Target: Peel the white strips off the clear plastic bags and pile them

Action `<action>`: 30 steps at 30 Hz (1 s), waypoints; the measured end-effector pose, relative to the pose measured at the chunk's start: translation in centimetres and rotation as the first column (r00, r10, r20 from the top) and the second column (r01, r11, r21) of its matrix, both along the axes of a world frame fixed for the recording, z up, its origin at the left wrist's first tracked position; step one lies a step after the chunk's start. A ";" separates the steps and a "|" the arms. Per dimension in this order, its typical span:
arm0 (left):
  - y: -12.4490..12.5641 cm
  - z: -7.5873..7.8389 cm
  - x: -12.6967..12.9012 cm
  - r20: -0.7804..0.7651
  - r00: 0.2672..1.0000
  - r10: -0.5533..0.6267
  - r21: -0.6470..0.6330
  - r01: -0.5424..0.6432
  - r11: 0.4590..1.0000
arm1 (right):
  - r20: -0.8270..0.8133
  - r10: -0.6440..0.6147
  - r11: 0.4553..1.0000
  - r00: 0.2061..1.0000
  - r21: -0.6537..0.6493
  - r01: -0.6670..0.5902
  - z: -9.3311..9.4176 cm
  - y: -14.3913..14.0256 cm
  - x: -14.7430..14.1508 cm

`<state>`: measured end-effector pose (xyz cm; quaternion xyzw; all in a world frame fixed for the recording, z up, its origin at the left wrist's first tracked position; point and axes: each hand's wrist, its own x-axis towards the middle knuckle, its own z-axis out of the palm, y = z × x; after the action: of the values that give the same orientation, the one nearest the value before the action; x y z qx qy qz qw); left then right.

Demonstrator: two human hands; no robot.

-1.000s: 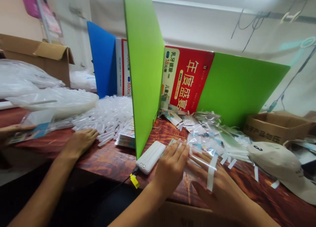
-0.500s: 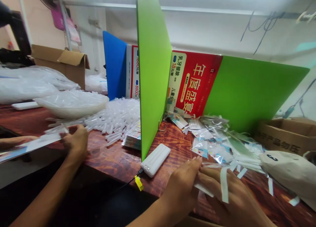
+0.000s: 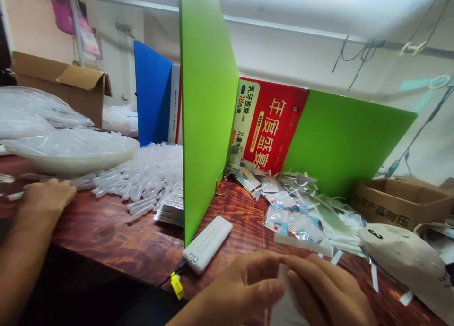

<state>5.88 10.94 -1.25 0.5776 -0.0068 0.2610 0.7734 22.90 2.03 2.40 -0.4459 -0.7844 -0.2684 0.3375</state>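
Note:
My left hand (image 3: 257,278) and my right hand (image 3: 328,288) meet at the front edge of the table. Both have their fingers closed on a flat, whitish plastic packet (image 3: 285,300), its lower part cut off by the frame and its contents not readable. Just beyond my fingers lies a long pale strip (image 3: 301,244). Behind it is a heap of clear packets with printed cards (image 3: 283,215). To the left of my left hand sits a white power bank (image 3: 209,244) with a cable plugged in.
A green divider (image 3: 204,118) stands upright on the table. Past it, a co-worker's hand (image 3: 49,198) rests near a pile of white plastic tubes (image 3: 149,167) and a heaped bowl (image 3: 71,163). A cap (image 3: 400,245) and a cardboard box (image 3: 400,205) are at right.
The pale strip hanging over my right fingers is gone from there, and the packet now tilts upright between my hands. The co-worker's hand moved left, without the card. The view shifted slightly.

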 end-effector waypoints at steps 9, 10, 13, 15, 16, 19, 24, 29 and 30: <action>0.7 -1.5 2.1 -0.109 0.950 0.291 0.117 -0.278 0.953 | 0.018 -0.126 0.992 0.992 -0.028 0.126 -2.4 2.4 0.3; 0.5 -1.7 2.2 -0.121 0.944 0.307 0.181 -0.283 0.942 | 0.025 -0.139 0.989 0.990 -0.036 0.140 -2.7 2.3 0.5; -0.1 -2.0 2.0 -0.140 0.907 0.397 0.402 -0.315 0.860 | 0.051 -0.136 0.986 0.989 -0.091 0.141 -3.1 2.1 0.7; -0.5 -2.0 1.9 -0.159 0.878 0.452 0.510 -0.319 0.799 | 0.086 -0.122 0.981 0.989 -0.144 0.134 -3.2 2.0 0.6; -0.7 -2.0 1.8 -0.173 0.869 0.464 0.545 -0.308 0.780 | 0.104 -0.118 0.977 0.988 -0.163 0.134 -3.3 1.9 0.5; -1.2 -2.1 1.5 -0.205 0.878 0.433 0.593 -0.241 0.768 | 0.162 -0.126 0.975 0.979 -0.162 0.152 -3.4 1.9 -0.1; -0.9 -2.7 1.2 -0.191 0.872 0.450 0.534 -0.293 0.793 | -0.156 -0.219 0.972 0.963 -0.124 0.201 -2.8 1.8 1.2; 1.3 -2.5 0.7 -0.210 0.861 0.463 0.010 -0.472 0.882 | -0.743 -0.305 0.931 0.596 -0.102 0.350 -1.3 1.0 4.9; 1.8 -2.3 0.6 -0.208 0.847 0.489 -0.077 -0.513 0.855 | -0.757 -0.269 0.946 0.595 -0.090 0.312 -1.2 0.7 5.1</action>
<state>6.45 12.78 -3.51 0.5291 0.2316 0.4003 0.7114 27.97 2.77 1.25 -0.6296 -0.4791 -0.1279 0.5981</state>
